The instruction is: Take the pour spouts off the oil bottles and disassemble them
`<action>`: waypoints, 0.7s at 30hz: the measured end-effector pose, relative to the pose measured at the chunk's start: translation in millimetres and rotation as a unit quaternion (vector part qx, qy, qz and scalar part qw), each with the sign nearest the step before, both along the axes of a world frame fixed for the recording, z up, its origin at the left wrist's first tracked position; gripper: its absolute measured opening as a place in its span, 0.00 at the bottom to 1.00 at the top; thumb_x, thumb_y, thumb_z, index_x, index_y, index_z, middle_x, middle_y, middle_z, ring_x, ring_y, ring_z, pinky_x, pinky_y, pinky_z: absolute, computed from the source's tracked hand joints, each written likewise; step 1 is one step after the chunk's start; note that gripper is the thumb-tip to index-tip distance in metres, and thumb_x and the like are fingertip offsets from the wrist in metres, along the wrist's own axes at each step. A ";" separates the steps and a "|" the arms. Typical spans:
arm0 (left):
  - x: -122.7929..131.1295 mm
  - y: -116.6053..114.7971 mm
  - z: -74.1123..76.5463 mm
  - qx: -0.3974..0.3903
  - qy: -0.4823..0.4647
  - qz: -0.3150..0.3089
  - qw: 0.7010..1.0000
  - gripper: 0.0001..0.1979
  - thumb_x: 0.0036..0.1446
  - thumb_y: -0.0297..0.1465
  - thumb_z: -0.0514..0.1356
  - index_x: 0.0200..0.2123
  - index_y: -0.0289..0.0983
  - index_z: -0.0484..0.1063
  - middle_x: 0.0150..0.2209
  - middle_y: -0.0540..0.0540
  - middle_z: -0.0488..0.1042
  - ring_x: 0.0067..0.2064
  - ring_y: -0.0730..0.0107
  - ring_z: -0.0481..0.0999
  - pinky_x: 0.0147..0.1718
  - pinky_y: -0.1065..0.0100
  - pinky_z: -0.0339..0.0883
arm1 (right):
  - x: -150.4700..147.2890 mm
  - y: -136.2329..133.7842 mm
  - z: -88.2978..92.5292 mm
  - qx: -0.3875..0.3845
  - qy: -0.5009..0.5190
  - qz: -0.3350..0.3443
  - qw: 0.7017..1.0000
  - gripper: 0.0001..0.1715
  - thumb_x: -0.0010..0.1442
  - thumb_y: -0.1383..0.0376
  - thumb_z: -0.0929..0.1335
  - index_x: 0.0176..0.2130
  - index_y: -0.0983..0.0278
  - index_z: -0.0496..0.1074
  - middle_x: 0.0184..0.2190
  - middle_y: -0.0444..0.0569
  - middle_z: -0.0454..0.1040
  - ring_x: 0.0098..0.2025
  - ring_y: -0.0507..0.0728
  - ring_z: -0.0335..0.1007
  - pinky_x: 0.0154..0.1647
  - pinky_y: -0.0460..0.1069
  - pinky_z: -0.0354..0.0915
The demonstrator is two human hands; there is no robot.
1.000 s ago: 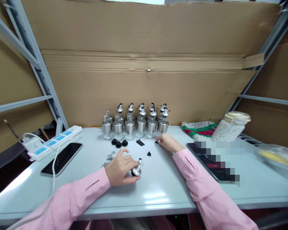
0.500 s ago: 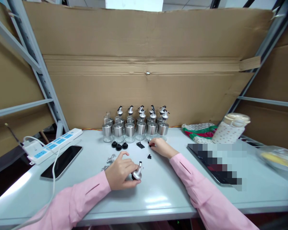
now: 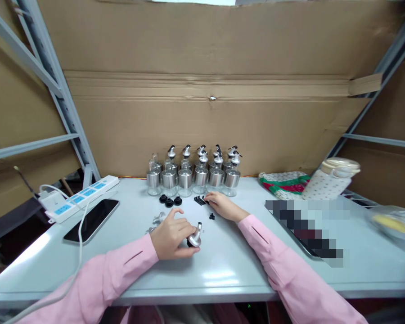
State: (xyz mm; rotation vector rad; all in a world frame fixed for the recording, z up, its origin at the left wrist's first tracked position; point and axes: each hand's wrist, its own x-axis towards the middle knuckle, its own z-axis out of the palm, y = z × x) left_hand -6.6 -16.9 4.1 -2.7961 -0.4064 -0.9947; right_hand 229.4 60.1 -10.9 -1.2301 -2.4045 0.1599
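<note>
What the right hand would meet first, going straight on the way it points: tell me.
Probably the row of small black strips just left of the right hand; depth is unclear, so whether they already touch can't be told.

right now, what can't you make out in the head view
Head view: silver spout, left part covered by the left hand.
Head view: black piece, partly covered by the right hand.
Head view: back bottles, lower parts behind the front bottles.
Head view: small black parts, too small to identify.
Head view: yellow item, blurred near the right edge.
</note>
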 end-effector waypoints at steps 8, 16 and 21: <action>-1.0 0.6 0.2 0.009 0.005 0.000 1.000 0.12 0.57 0.38 0.51 0.32 0.35 0.65 0.23 0.51 0.71 0.25 0.74 0.68 0.47 0.59 0.53 | -5.1 -2.8 -1.7 -0.017 0.074 0.002 0.997 0.20 0.58 0.74 0.58 0.45 0.66 0.72 0.44 0.55 0.75 0.45 0.58 0.71 0.47 0.54 0.66; -1.7 0.8 1.7 0.014 0.022 0.010 1.000 0.11 0.56 0.38 0.52 0.32 0.35 0.66 0.23 0.51 0.71 0.25 0.74 0.69 0.47 0.59 0.53 | -5.4 -2.5 -4.3 0.024 0.009 0.042 0.999 0.20 0.54 0.77 0.60 0.42 0.68 0.74 0.42 0.56 0.72 0.46 0.57 0.67 0.49 0.54 0.64; -2.2 0.9 4.3 0.029 0.022 0.015 0.999 0.12 0.57 0.38 0.51 0.33 0.35 0.66 0.23 0.51 0.72 0.25 0.73 0.69 0.47 0.58 0.53 | -7.8 -0.9 -5.0 0.031 0.005 0.065 0.997 0.20 0.55 0.77 0.59 0.44 0.68 0.72 0.42 0.56 0.71 0.46 0.56 0.66 0.50 0.53 0.63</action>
